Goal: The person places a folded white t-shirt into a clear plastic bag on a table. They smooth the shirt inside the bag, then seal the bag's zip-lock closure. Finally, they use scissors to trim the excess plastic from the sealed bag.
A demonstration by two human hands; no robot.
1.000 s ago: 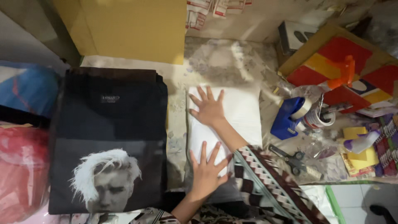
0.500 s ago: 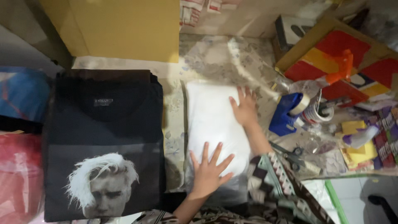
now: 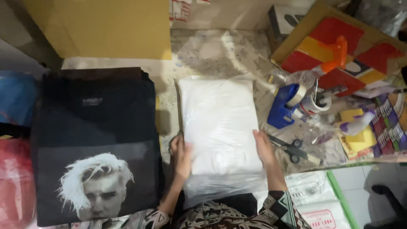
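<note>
So the white bag [image 3: 218,123] is gripped by curled fingers, left hand [image 3: 181,153] at 9, right hand [image 3: 263,147] at 3.

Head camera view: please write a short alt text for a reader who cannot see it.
Two bare hands, left hand and right hand, grip the sides of a white folded garment in a clear plastic bag. A stack of black printed shirts lies left; a blue tape dispenser and black scissors lie right.
</note>
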